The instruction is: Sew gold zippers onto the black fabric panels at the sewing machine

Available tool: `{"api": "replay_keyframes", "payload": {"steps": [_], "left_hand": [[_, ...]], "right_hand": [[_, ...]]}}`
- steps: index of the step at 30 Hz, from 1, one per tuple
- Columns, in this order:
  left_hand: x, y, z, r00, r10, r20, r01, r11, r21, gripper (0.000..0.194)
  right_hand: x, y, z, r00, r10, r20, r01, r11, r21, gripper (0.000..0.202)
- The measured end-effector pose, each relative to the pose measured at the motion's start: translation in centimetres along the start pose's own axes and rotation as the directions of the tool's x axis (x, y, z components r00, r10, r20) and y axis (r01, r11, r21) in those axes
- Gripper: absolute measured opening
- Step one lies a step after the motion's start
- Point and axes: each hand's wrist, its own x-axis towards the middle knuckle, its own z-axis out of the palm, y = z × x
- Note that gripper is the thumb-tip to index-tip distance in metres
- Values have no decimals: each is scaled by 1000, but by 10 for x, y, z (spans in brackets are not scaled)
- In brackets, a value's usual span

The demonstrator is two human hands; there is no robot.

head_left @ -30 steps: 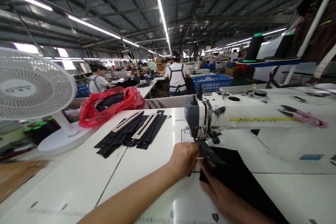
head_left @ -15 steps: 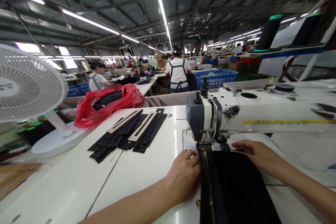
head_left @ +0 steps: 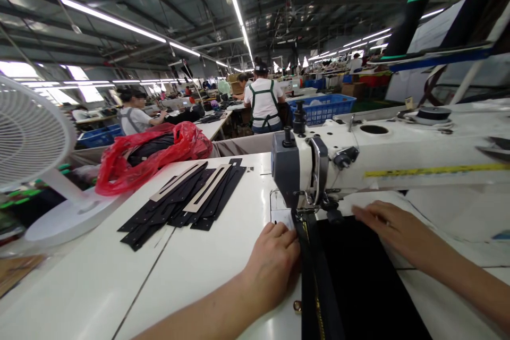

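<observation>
Black fabric (head_left: 366,281) with a gold zipper (head_left: 317,297) along its left part lies under the head of a white sewing machine (head_left: 398,154). My left hand (head_left: 273,260) is closed at the fabric's left edge, close to the needle area, its fingers curled onto that edge. On the other side, my right hand (head_left: 390,228) rests by the fabric's upper right edge with its fingers apart. The presser foot area is partly hidden by the machine head. A small gold zipper pull (head_left: 297,306) sticks out at the left edge.
Dark strips (head_left: 139,223) with beige frames (head_left: 207,188) on top lie left on the white table (head_left: 215,271). Beyond are a red plastic bag (head_left: 115,170), a white fan (head_left: 32,133), a blue crate (head_left: 326,109) and people seated at work. Thread cones (head_left: 406,26) stand at the upper right.
The whole view has shifted, so the table, machine and hands appear slightly further left. My right hand's fingers have moved a little over the fabric's edge; my left hand keeps its place.
</observation>
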Motion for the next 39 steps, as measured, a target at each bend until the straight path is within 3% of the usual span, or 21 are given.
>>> {"api": "replay_keyframes", "payload": {"steps": [4,10,12,14,16,17,22,31,39], "left_hand": [[2,0,-2,999,30,10,-30,999,21,4],[2,0,2,997,28,-72,-28,1000,0,9],[0,0,5,993,0,-119,-5,999,-39,9],[-3,0,8,984,-50,-171,38,997,-74,8],[-5,-1,10,971,-101,-219,78,991,-109,7],[-5,-1,11,967,-110,-232,83,989,-124,11],[-6,-6,13,964,41,-264,-73,991,-111,29],[0,-14,9,957,224,-185,-241,968,-75,21],[0,-13,8,956,215,-202,-234,969,-75,18]], "right_hand": [[5,1,12,988,-146,43,151,978,-146,22],[7,1,12,977,-205,-65,179,945,-275,15],[-1,-13,10,937,-316,-147,240,891,-384,17],[-10,-33,13,851,-486,-197,366,820,-440,22],[-19,-53,22,780,-590,-207,497,786,-367,23],[-22,-61,28,771,-602,-207,532,788,-309,23],[-26,-71,53,797,-591,-128,559,801,-216,33],[-24,-67,53,811,-580,-77,560,807,-187,35],[-25,-67,52,808,-585,-77,568,806,-166,34]]}}
